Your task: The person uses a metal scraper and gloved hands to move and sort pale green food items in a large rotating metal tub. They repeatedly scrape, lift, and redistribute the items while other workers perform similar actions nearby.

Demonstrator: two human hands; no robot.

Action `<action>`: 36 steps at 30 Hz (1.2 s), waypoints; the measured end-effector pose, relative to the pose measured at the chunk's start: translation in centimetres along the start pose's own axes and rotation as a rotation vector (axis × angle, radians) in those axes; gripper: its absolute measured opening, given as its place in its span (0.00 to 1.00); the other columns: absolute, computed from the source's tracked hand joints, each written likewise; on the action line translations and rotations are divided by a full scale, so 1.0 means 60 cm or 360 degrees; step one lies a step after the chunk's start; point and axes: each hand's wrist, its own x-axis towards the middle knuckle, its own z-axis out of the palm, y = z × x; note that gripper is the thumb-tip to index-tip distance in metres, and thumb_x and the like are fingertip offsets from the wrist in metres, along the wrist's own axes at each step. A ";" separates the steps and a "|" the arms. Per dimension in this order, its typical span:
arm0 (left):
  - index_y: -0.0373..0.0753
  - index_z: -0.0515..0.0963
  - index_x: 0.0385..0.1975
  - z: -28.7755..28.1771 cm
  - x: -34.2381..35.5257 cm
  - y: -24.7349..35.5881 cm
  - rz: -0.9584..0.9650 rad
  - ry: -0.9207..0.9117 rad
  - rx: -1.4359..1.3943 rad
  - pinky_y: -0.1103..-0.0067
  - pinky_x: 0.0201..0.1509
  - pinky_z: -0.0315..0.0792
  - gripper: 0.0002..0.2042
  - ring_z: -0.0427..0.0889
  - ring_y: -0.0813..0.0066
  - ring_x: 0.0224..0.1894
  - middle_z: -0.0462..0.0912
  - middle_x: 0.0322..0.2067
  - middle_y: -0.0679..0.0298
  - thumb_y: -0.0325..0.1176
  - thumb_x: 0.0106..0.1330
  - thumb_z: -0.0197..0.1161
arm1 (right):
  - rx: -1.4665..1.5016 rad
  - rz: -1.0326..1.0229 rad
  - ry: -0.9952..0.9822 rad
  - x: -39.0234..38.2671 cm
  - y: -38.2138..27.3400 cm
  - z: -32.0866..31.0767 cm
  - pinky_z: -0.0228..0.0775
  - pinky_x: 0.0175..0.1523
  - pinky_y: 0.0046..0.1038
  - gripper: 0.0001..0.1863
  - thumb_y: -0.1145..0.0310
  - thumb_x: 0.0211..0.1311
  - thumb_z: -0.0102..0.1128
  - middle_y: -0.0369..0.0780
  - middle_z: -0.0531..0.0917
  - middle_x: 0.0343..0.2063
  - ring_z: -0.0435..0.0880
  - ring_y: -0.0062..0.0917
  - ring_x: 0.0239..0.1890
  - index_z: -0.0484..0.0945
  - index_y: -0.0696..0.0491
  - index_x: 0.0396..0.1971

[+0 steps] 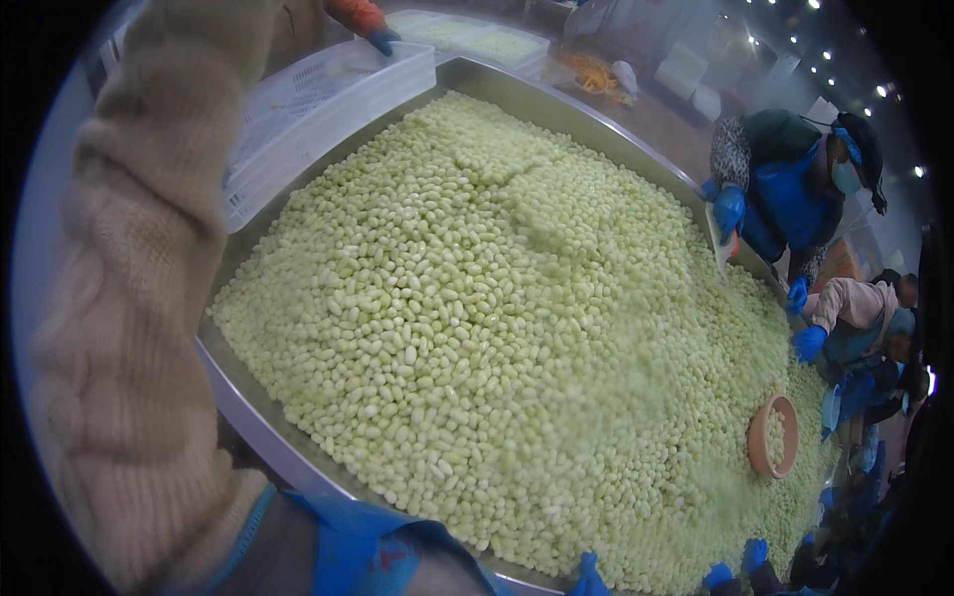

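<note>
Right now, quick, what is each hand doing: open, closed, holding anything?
Left hand: blue-gloved at the tray rim, fingers cut off; cannot tell.
Right hand: only a blue glove tip shows; cannot tell.

No labels, signs or screens show. The nearest things to packaging are white rectangular boxes (696, 84) stacked at about one o'clock beyond the metal worktop (596, 124), their faces plain and too blurred to detail.

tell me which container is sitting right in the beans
The round tan bowl at the right, tilted in the green beans. The white slatted crate sits at the tray's far-left edge instead.
</note>
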 end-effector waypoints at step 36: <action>0.37 0.83 0.43 0.129 -0.112 -0.242 -0.0286 -0.0254 0.0381 0.79 0.28 0.73 0.11 0.77 0.80 0.25 0.83 0.28 0.64 0.37 0.66 0.66 | -0.0319 -0.0432 0.0128 -0.001 0.003 -0.012 0.74 0.40 0.38 0.22 0.77 0.63 0.51 0.45 0.86 0.40 0.83 0.39 0.33 0.80 0.51 0.57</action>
